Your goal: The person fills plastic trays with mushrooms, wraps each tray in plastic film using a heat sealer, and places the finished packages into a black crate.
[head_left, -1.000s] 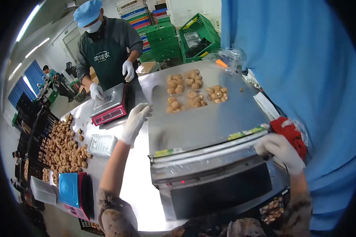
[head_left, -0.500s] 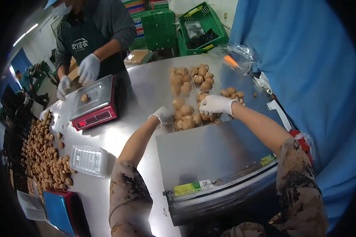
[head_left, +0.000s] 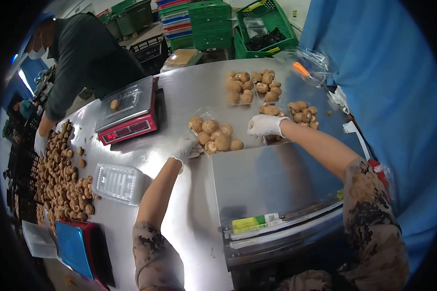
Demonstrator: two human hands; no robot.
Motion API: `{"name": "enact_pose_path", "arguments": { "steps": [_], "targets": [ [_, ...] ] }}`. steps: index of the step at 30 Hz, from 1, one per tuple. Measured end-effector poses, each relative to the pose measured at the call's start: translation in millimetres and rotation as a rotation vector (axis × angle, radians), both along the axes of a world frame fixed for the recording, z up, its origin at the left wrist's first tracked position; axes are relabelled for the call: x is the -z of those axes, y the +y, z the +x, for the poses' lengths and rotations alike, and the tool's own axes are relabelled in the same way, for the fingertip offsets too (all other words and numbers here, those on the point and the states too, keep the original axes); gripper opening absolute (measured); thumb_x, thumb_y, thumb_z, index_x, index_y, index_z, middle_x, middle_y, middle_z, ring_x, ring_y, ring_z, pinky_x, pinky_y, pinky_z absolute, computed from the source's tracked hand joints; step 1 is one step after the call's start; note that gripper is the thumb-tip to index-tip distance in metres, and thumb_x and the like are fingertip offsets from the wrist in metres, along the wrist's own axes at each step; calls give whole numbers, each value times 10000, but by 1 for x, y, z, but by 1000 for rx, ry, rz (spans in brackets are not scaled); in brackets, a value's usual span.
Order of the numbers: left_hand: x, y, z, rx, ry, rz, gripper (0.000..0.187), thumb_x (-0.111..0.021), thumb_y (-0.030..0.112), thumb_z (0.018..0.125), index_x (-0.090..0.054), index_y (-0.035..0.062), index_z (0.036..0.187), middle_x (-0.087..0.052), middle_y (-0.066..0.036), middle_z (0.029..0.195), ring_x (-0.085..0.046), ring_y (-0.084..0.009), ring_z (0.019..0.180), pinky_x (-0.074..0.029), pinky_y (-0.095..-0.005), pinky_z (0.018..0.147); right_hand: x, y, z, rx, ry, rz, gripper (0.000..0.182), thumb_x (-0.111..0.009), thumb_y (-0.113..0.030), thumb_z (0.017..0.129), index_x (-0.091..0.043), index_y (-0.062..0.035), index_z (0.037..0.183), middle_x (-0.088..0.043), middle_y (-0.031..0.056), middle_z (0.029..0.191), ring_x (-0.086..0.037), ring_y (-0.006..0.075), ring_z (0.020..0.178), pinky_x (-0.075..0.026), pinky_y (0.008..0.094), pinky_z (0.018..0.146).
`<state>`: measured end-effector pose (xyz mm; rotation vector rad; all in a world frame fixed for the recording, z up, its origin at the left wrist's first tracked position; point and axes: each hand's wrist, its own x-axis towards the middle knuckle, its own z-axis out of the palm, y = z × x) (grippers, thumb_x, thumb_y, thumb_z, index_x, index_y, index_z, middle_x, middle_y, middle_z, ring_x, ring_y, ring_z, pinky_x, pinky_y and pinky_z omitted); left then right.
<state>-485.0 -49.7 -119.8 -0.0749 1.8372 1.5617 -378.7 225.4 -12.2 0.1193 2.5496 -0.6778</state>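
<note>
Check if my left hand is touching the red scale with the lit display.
Apart. The head view shows bare metal tabletop between your left hand and the near right corner of the red scale.

1 blue curtain (head_left: 388, 97), stacked green crates (head_left: 210, 26)

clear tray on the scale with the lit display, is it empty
No, a brown mushroom lies in the clear plastic tray on the red scale.
</note>
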Motion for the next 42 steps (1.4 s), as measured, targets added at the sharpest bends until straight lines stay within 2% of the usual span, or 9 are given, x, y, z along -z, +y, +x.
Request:
{"name": "enact_pose_path", "arguments": {
  "steps": [3,7,10,13,16,20,24,35,42],
  "targets": [
    [1,-19,15,-88,-64,34,198,-534,206,880,-591,17,862,-638,-112,831,-661,-190,744,-546,-261,672,15,-20,-17,-40,-81,39,309,-533,-226,819,-636,37,943,-664,159,837,-655,246,730,-517,354,626],
    [-37,-38,39,265,-10,-232,256,-517,280,882,-618,45,887,-674,-108,796,-668,-240,748,-517,-351,720,25,-41,-34,-1,-213,68,328,-503,-183,828,-596,82,997,-667,182,865,-674,259,717,-550,363,608],
    [-40,-46,26,20,787,-655,251,-508,247,865,-630,33,912,-651,-168,861,-638,-333,810,-491,-373,773,35,-41,-47,103,-394,-26,321,-466,-129,832,-567,108,1024,-664,200,901,-684,265,754,-563,350,624],
    [-17,-44,-9,-238,1163,-522,264,-479,219,851,-642,26,928,-605,-217,940,-587,-387,892,-462,-389,820,20,-44,-44,288,-455,-130,320,-445,-104,839,-538,119,1048,-662,203,939,-686,272,772,-574,335,632],
    [13,-40,-45,-4,854,-644,221,-513,178,815,-633,28,925,-552,-213,1131,-559,-380,1001,-440,-432,862,55,-23,-47,306,-447,-275,292,-453,-86,844,-540,124,1028,-658,202,972,-686,276,754,-579,323,631],
    [19,-35,-48,-172,545,-331,97,-550,63,759,-593,6,826,-622,-136,773,-635,-268,742,-501,-360,678,72,-22,-45,351,-356,-313,229,-464,-30,842,-555,118,990,-662,204,917,-681,284,741,-584,346,584],
    [13,-45,-54,-226,544,-197,49,-540,-9,730,-559,4,774,-593,-97,656,-605,-185,587,-487,-302,524,58,-20,-59,487,-153,-408,201,-459,-17,830,-551,86,976,-641,202,864,-668,290,712,-581,370,544],
    [-160,-39,49,-67,504,-11,106,-547,152,792,-546,60,845,-536,-29,713,-550,-130,649,-467,-262,624,-89,27,-16,376,239,-423,283,-471,-50,789,-597,-48,1042,-592,67,668,-554,130,480,-515,295,482],
    [-176,2,166,263,445,-151,215,-592,223,822,-600,14,874,-570,-35,680,-543,-126,577,-408,-251,563,-97,98,117,302,173,-380,261,-449,-45,792,-619,-31,990,-588,31,727,-548,95,563,-487,247,514]
  ]
}}
